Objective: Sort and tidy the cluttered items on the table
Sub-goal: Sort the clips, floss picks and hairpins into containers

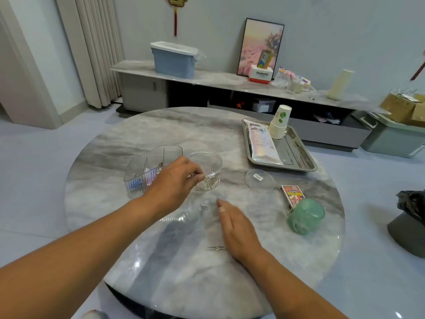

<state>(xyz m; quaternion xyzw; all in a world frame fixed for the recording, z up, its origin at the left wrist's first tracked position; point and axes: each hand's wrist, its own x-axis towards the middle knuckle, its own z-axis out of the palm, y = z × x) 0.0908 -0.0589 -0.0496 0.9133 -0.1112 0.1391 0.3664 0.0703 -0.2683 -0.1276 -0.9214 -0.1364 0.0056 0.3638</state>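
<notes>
Left hand pinches paper clips over the round jar; right hand lies flat (fingers straight).

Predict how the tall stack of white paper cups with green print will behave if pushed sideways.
The tall stack of white paper cups with green print already leans, so it would likely topple. Being paper, it probably weighs little. The rim of the shallow steel tray beneath might catch its base.

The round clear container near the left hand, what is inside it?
The round clear container holds a pile of silver paper clips. The left hand covers its near-left side, so that part cannot be seen.
</notes>
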